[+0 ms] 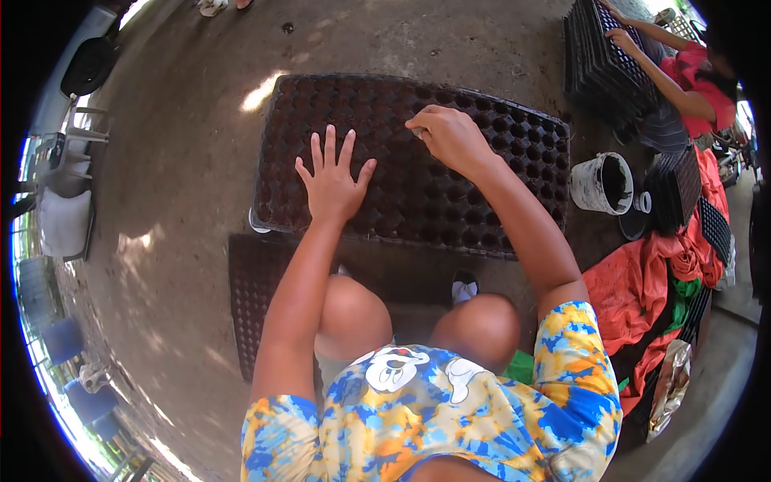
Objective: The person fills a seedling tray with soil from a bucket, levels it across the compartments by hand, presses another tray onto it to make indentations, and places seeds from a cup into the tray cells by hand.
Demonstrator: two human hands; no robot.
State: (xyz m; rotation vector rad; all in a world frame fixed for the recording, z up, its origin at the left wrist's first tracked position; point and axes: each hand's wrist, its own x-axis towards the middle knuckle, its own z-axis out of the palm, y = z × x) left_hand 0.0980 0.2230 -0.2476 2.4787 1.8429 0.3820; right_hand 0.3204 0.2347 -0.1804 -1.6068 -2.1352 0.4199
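Note:
A wide black cell tray (434, 221) lies in front of my knees. Dark soil fills or covers the cells on its left part, while open round holes show on the right. My left hand (333, 181) rests over the left part with its fingers spread. Over the upper middle of the tray is my right hand (450, 136), its thumb and fingers pinched together. Something small and pale shows at those fingertips, too small to name.
Another dark tray (245, 305) lies below at the left. On the right are a white bucket (602, 185), red-orange sheeting (626, 281) and stacked trays (598, 80), with a person (695, 88) touching the stack. Chairs (68, 221) stand far left.

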